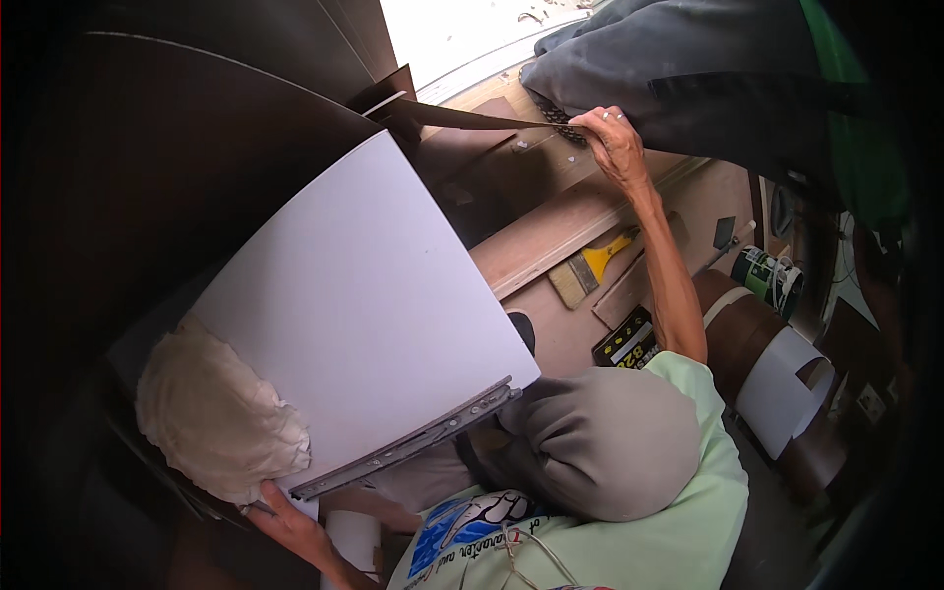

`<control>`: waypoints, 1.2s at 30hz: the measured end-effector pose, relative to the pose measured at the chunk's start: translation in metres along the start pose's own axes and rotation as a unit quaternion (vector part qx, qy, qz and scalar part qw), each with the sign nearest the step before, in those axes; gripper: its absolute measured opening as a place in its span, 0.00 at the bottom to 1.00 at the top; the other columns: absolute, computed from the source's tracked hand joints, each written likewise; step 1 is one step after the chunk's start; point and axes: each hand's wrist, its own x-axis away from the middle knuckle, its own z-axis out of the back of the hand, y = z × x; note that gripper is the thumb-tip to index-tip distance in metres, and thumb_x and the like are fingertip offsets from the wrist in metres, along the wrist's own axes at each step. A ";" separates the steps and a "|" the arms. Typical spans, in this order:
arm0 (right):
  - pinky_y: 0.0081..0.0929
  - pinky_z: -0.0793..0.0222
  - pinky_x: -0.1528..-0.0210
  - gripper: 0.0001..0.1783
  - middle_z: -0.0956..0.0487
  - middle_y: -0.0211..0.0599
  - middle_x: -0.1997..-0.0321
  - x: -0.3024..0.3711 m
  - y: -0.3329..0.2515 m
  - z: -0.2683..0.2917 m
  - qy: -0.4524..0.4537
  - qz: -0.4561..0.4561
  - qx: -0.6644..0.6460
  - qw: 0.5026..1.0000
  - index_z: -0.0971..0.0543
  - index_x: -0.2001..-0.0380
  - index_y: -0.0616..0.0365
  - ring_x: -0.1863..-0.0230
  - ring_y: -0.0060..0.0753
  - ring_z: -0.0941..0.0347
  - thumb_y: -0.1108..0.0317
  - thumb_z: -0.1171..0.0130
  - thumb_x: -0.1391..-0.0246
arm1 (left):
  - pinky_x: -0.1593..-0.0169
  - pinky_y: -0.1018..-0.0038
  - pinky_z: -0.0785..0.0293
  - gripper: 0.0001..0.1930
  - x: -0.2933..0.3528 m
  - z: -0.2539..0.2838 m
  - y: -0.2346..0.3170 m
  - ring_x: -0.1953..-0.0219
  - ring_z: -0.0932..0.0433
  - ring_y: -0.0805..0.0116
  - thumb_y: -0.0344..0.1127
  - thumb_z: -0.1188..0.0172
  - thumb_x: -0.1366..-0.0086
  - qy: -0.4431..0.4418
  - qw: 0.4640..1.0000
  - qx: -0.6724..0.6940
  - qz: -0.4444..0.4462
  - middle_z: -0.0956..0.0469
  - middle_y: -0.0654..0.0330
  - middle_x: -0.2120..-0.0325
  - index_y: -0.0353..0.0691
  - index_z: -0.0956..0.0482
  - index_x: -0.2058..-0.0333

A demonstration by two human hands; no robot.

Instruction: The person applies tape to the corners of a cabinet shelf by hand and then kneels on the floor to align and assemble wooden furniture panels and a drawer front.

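A large white drawer-like panel [354, 285] lies tilted in front of me, a metal drawer slide [413, 433] along its near edge. My left hand [290, 531] is closed on the panel's near left corner, its thumb on top and its other fingers partly hidden beneath. Touching that hand is a crumpled off-white cloth or padding [221, 418], resting on the panel's left end. Up at the far right, my right hand [615, 147] pinches the end of a thin brown sheet [472, 119], seen nearly edge-on. The sheet runs left to a dark brown cabinet panel [236, 88].
A flat paintbrush [595, 267] with a yellow handle lies right of the white panel. Beyond it stand a dark green and white can [765, 275] and curled brown sheets [728, 339]. Someone else's grey-clothed leg [688, 74] is close to my right hand. My grey-covered knee [610, 442] rises nearby.
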 end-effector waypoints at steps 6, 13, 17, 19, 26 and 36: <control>0.32 0.30 0.59 0.07 0.23 0.29 0.69 -0.011 -0.013 -0.002 0.027 0.006 -0.014 1.000 0.21 0.66 0.51 0.64 0.38 0.29 0.73 0.39 0.51 | 0.38 0.64 0.42 0.31 -0.001 0.005 -0.005 0.41 0.34 0.50 0.46 0.52 0.29 -0.008 0.998 -0.058 -0.003 0.36 0.36 0.43 0.20 0.40 0.42; 0.32 0.30 0.59 0.06 0.23 0.29 0.69 -0.014 -0.034 0.024 -0.008 -0.005 0.007 1.000 0.22 0.67 0.52 0.64 0.38 0.29 0.70 0.39 0.50 | 0.38 0.64 0.41 0.32 -0.001 0.005 -0.009 0.42 0.33 0.50 0.47 0.51 0.29 0.006 0.994 -0.084 -0.064 0.35 0.36 0.43 0.19 0.40 0.42; 0.32 0.30 0.59 0.05 0.23 0.30 0.70 -0.007 -0.034 0.029 -0.026 -0.009 0.008 1.000 0.22 0.67 0.51 0.64 0.37 0.30 0.70 0.39 0.49 | 0.40 0.65 0.39 0.34 -0.001 0.004 -0.007 0.44 0.32 0.54 0.48 0.47 0.32 0.010 0.998 -0.046 -0.030 0.35 0.38 0.43 0.20 0.41 0.41; 0.32 0.30 0.60 0.05 0.24 0.29 0.70 -0.002 -0.034 0.030 -0.020 -0.011 0.000 1.000 0.22 0.67 0.51 0.64 0.37 0.30 0.70 0.39 0.49 | 0.42 0.66 0.38 0.36 -0.001 0.003 -0.009 0.45 0.32 0.56 0.48 0.45 0.33 0.014 1.000 -0.017 -0.012 0.35 0.38 0.44 0.20 0.41 0.41; 0.32 0.30 0.58 0.08 0.23 0.29 0.68 0.005 -0.005 0.002 -0.022 0.005 -0.022 1.000 0.22 0.66 0.51 0.63 0.38 0.30 0.73 0.39 0.52 | 0.44 0.66 0.34 0.36 -0.002 0.001 -0.009 0.48 0.30 0.57 0.48 0.44 0.33 0.010 1.000 0.028 -0.009 0.33 0.38 0.45 0.18 0.40 0.43; 0.30 0.32 0.61 0.08 0.23 0.31 0.70 0.005 -0.004 0.006 0.014 -0.005 -0.045 0.999 0.20 0.66 0.56 0.66 0.37 0.30 0.76 0.38 0.52 | 0.44 0.66 0.34 0.36 -0.002 0.003 -0.006 0.48 0.29 0.57 0.48 0.44 0.33 0.002 1.000 -0.020 0.007 0.33 0.38 0.46 0.18 0.42 0.42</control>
